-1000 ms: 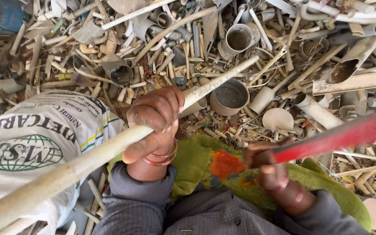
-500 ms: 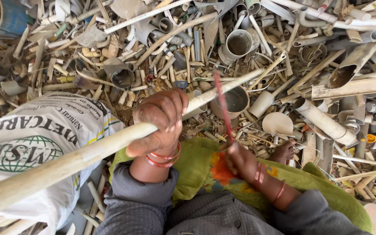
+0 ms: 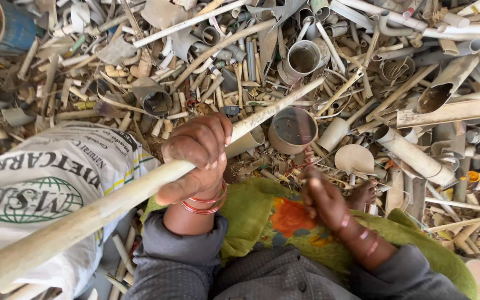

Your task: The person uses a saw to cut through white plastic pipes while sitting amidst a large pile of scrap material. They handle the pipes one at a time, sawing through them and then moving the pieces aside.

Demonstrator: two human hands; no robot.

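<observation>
My left hand, with red bangles at the wrist, grips a long pale plastic pipe. The pipe slants from the lower left up to the right, out over the scrap heap. My right hand is closed just right of the pipe, above my lap. It holds a thin red blade-like tool, which rises from the fist as a faint motion blur. The tool's tip is too blurred to tell whether it touches the pipe.
A heap of cut pipe pieces and fittings covers the ground ahead. A white printed sack lies at the left, and a blue barrel stands at the top left. Green cloth with an orange flower covers my lap. A bare foot rests nearby.
My right hand swung the red tool from far out on the right up and inward to the pipe. My left hand kept its grip, and the pipe barely shifted.
</observation>
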